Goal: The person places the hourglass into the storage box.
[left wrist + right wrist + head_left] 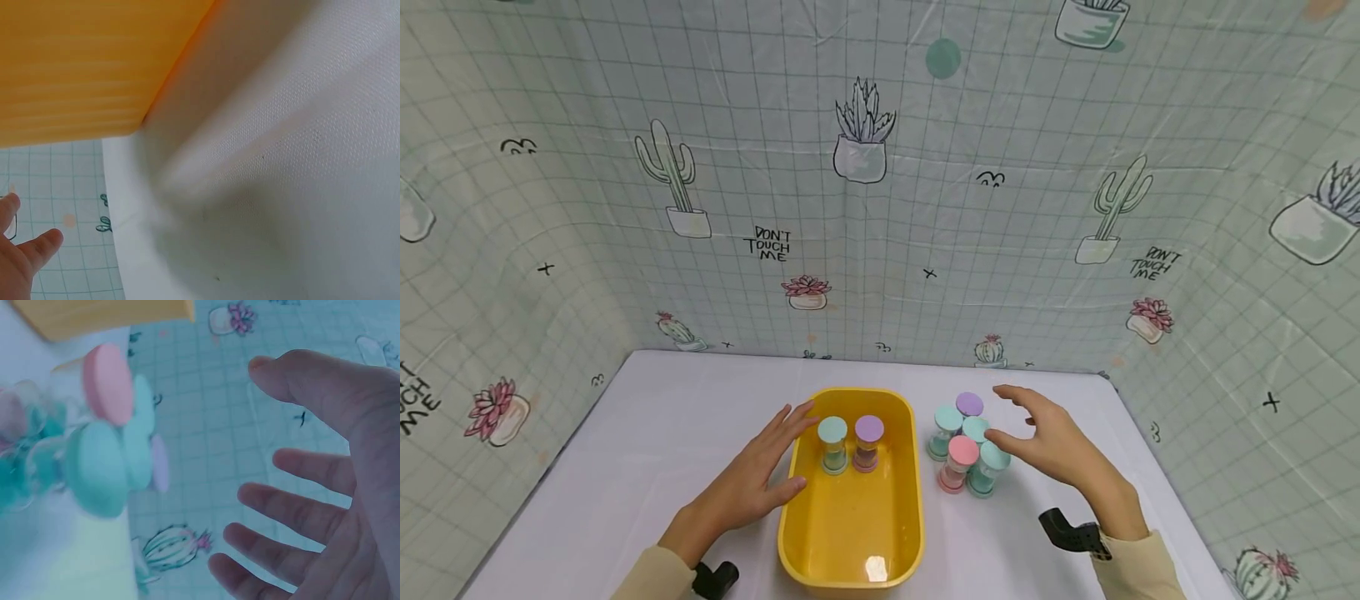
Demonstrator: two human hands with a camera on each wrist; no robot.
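In the head view, a yellow plastic bin point(852, 533) holds two small sand timers standing upright: a mint-capped timer point(832, 433) and a purple-capped timer point(868, 432). My left hand point(760, 471) is at the bin's left side, fingers spread and fingertips right at the rim. To the right of the bin stands a tight cluster of sand timers, among them a pink-capped timer point(962, 454), a far purple-capped timer point(970, 404) and a near mint-capped timer point(992, 458). Over the cluster's right edge, my right hand point(1052, 437) holds nothing, thumb and fingers apart.
A white table surface point(700, 417) lies under everything. Grid-patterned cloth walls point(917, 217) with printed cacti rise behind and at both sides. Each wrist wears a black strapped device, such as the right wrist device point(1071, 533).
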